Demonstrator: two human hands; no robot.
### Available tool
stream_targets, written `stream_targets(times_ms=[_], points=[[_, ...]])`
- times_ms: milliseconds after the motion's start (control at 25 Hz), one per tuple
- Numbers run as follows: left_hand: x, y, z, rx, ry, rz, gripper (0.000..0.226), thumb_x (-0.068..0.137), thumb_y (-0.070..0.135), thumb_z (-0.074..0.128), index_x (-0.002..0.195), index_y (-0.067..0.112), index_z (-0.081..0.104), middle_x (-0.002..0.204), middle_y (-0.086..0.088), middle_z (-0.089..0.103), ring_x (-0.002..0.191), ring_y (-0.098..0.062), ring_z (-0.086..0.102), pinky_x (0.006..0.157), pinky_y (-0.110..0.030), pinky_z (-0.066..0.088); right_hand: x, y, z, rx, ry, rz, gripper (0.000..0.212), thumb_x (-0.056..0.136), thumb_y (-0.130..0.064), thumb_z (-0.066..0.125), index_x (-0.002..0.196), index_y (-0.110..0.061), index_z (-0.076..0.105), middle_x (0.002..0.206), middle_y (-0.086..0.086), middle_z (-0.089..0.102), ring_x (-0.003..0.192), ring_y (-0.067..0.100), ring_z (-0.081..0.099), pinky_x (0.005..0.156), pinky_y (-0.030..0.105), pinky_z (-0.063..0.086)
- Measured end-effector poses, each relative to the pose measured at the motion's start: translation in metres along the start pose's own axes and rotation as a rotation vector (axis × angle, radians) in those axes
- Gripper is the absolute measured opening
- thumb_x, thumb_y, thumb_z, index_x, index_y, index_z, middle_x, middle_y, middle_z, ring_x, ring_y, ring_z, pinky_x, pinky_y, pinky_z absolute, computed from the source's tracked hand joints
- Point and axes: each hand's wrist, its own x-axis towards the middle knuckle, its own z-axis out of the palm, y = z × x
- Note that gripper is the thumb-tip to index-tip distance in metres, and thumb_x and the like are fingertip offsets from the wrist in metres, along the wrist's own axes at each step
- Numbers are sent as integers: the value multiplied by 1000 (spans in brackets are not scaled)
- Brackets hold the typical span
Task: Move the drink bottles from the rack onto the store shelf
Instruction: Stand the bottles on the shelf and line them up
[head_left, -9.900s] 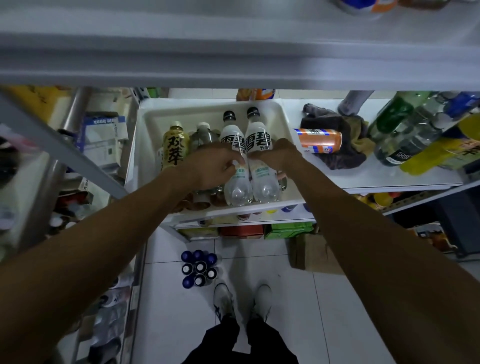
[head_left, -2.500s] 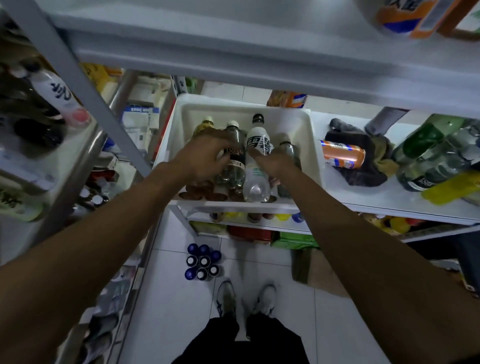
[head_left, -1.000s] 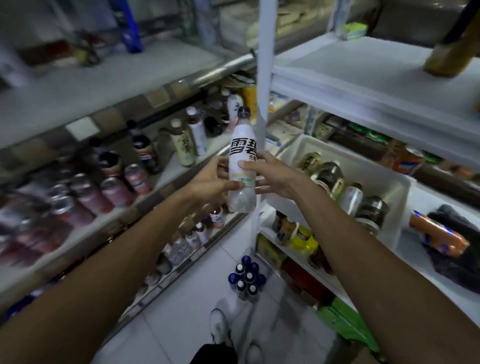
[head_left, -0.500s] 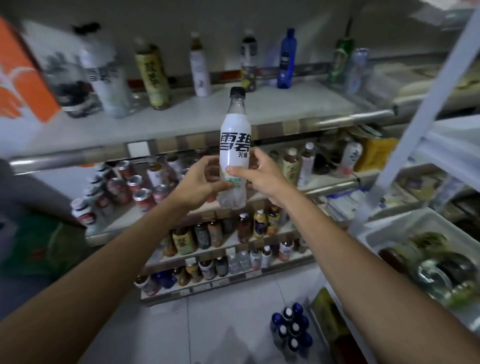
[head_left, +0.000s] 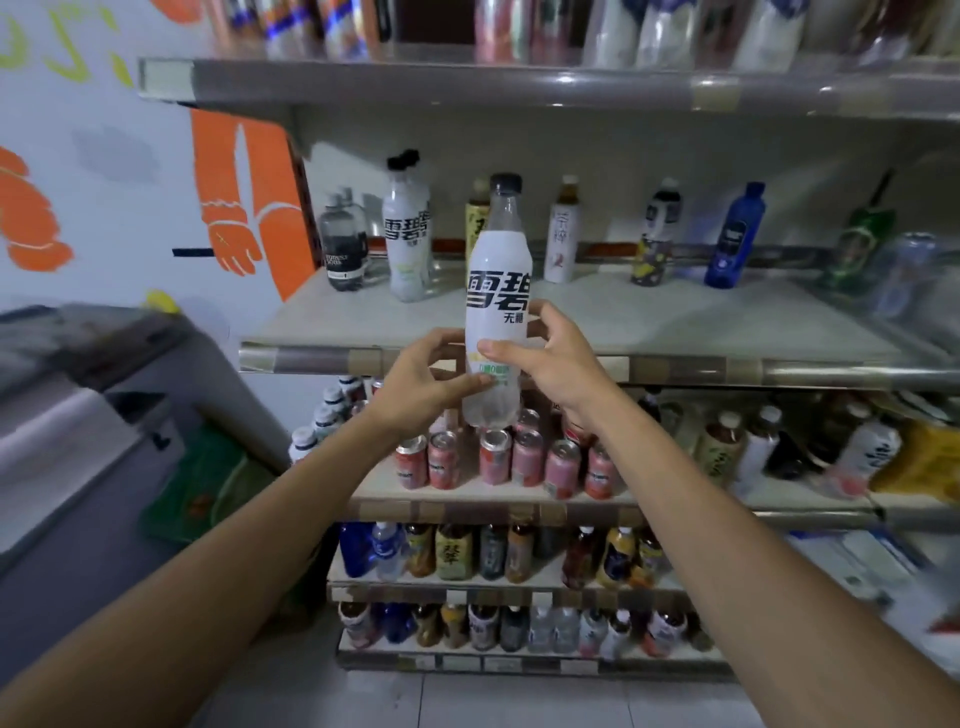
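I hold a white-labelled drink bottle (head_left: 497, 291) with a black cap upright in front of the store shelf (head_left: 597, 325). My left hand (head_left: 421, 384) grips its lower part from the left, and my right hand (head_left: 550, 358) grips it from the right, fingers curled round the body. The bottle's base hangs just below the shelf's front edge. A matching white bottle (head_left: 406, 234) stands on the shelf at the back left. The rack is out of view.
Along the shelf's back stand a clear dark-labelled bottle (head_left: 343, 249), a white tea bottle (head_left: 562, 234), a blue bottle (head_left: 735, 236) and a green bottle (head_left: 857, 244). Pink cans (head_left: 493, 457) fill the shelf below. A grey counter (head_left: 78, 415) is at left.
My view has turned from the rack's white tub to face the store shelf squarely. Both hands have carried the white bottle along, and it now sits closer to the shelf's front edge.
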Motion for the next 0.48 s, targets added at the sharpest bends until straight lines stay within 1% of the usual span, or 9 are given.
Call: stream_targets(times_ms=[80,160,280,360,480], points=[[8,2,-18,32,-5,36,47,82,9,72,125,11,53,115,-6,66,92,-17,70,76,-35,60,13,-9,14,-28,6,-24,60,73,-27,85,124,-19,54,117,-1,66,106,14,64,92,43,54],[19,3,-38,59,11,89,47,83,7,72,125,9,53,115,-8,66,92,-16,70,78,-32,59,27,-20,29,-35,10,-51,60,75,-25,84,125,-18,53,116,-3,66,107,12,63,92,40,55],[38,0,-66,73,49,144,46,82,6,72,124,13,53,117,-6,65,98,-18,68,79,-29,58,51,-31,51,-27,17,-90,61,75,-25,84,127,-20,53,120,-5,66,110,12,62,91,37,56],[53,-6,-88,93,88,192,46,82,7,73,123,17,54,117,-2,65,102,-17,65,82,-30,57,71,-35,69,-59,35,-128,61,74,-29,84,127,-23,54,121,-5,66,110,12,63,93,40,54],[72,-20,-114,120,131,239,49,82,7,72,129,10,56,119,1,65,106,-9,63,85,-24,54,96,-36,94,-117,18,-121,67,76,-34,82,135,-25,51,127,-6,64,110,11,63,95,42,54]])
